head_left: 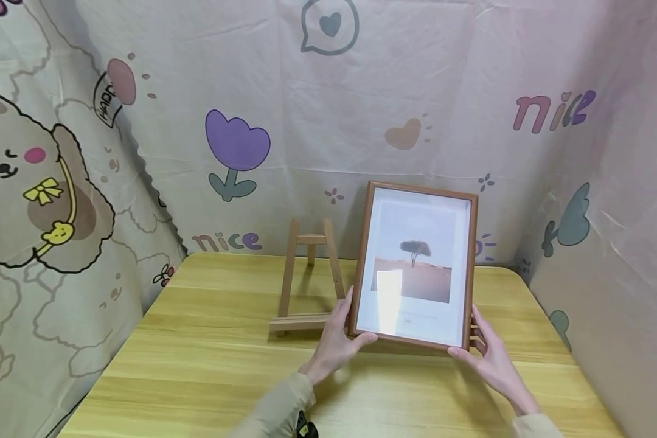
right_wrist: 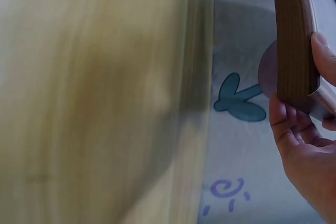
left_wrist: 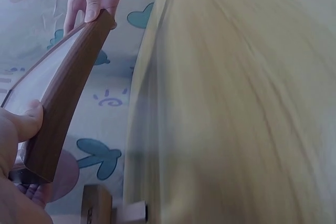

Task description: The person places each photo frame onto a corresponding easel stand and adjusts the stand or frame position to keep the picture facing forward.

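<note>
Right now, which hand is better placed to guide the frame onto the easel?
Probably the left hand: it grips the frame at the lower corner nearest the easel. The right hand holds the far lower corner.

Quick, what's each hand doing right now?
Left hand: holding the framed picture by one lower corner.
Right hand: holding its other lower corner.

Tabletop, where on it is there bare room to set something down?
In the head view, a broad bare patch of the tabletop runs from the easel to the left edge. A narrower one lies between the right hand and the right edge. The middle is crowded: easel, picture frame and left hand are close together.
</note>
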`<state>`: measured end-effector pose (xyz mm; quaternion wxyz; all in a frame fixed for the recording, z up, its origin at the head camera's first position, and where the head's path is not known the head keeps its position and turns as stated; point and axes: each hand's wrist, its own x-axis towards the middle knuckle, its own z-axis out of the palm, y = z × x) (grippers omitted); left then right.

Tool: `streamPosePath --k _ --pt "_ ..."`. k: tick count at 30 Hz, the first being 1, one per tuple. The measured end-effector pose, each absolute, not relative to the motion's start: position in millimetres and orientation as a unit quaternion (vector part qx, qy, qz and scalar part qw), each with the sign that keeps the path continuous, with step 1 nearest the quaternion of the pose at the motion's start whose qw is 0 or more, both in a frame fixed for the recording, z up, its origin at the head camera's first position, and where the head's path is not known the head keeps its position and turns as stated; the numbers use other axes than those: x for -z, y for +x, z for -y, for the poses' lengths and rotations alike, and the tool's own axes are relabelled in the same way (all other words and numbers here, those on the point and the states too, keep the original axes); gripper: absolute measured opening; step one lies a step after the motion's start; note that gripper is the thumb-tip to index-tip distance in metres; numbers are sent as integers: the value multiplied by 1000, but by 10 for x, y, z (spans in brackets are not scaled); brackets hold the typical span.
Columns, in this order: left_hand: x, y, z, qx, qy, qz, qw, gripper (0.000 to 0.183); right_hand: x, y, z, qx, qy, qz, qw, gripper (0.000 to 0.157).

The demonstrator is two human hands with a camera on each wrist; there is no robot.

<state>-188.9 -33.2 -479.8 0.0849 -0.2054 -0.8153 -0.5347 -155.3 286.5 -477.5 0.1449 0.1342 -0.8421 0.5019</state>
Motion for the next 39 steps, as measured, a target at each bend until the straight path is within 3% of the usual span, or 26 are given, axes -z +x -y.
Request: streamPosePath --k 22,39 --pt "4773 -1987 888 505 -197 815 205 107 4623 -1894 -2320 -458 155 862 149 103" --pt "4790 -1997 1311 508 -181 809 235 105 4600 -2091 -1887 -477 207 838 165 103"
